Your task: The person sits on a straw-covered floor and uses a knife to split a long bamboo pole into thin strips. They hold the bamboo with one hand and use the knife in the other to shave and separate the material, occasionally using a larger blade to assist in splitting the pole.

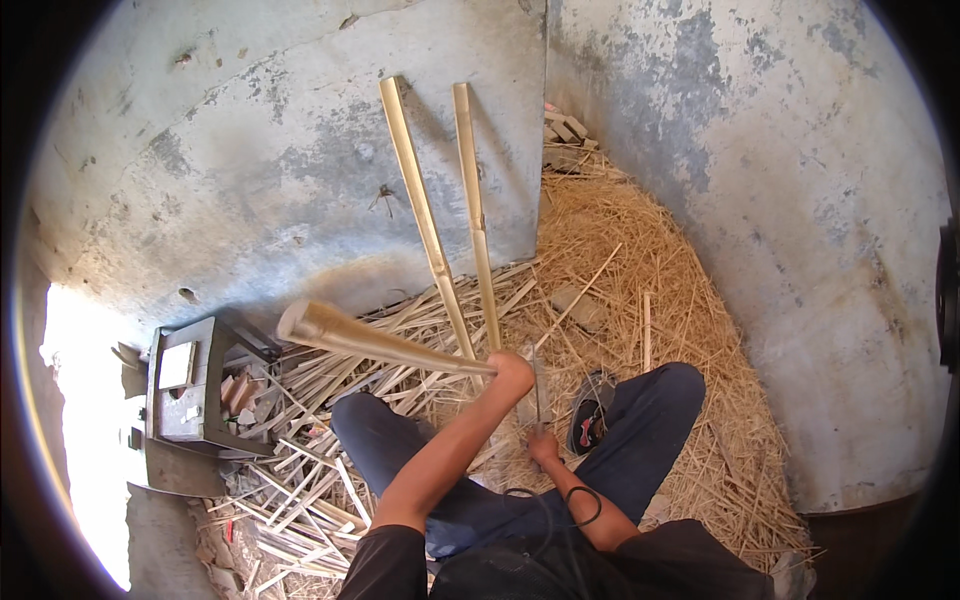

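My left hand point(512, 372) is closed around the lower end of a pale bamboo length point(385, 343), which slants up to the left. Its far end looks thick and is slightly blurred. Low between my knees, my right hand point(543, 446) grips what looks like a knife point(539, 395), its thin, dark blade pointing away from me and passing close beside my left hand. Whether the blade touches the bamboo cannot be made out. A dark cord point(585, 508) loops by my right forearm.
Two split bamboo strips point(420, 205) lean against the worn grey wall point(300, 150) ahead. Loose bamboo slats point(310, 490) cover the floor at left, with straw-like shavings point(690, 440) at right. A dark wooden stool point(200, 400) lies tipped at left. My shoe point(588, 425) is beside the shavings.
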Motion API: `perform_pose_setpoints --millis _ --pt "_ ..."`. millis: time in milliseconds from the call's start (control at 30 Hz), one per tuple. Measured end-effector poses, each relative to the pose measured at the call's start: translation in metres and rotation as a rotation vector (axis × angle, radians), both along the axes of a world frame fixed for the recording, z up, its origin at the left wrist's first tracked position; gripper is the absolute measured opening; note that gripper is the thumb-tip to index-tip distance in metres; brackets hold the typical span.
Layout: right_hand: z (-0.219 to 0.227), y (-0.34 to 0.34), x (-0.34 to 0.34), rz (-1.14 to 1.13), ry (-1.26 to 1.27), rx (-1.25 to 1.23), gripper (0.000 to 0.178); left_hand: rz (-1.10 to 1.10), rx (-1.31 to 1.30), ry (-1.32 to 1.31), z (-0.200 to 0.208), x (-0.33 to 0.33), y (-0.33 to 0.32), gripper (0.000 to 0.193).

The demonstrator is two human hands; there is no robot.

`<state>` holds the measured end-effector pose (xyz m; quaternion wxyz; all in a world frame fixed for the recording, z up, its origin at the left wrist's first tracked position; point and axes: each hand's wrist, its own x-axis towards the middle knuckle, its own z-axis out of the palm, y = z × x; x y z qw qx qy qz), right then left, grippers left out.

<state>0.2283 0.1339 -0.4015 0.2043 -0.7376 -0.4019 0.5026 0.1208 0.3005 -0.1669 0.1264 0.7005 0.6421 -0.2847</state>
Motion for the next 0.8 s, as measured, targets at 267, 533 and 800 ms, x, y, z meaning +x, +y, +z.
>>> perform_pose_setpoints --millis 267,533,800 --pt "0.051 0.013 0.001 -0.318 0.131 -0.024 0.042 0.012 -0.029 -0.097 -0.036 -0.010 -0.007 0.033" --pt "0.076 0.014 -0.004 -0.488 0.185 0.138 0.040 -0.041 0.075 -0.223 -0.027 0.011 -0.088 0.025" --pt "0.039 0.020 -0.005 -0.358 0.041 0.262 0.039 -0.057 0.100 -0.200 0.047 -0.043 -0.066 0.026"
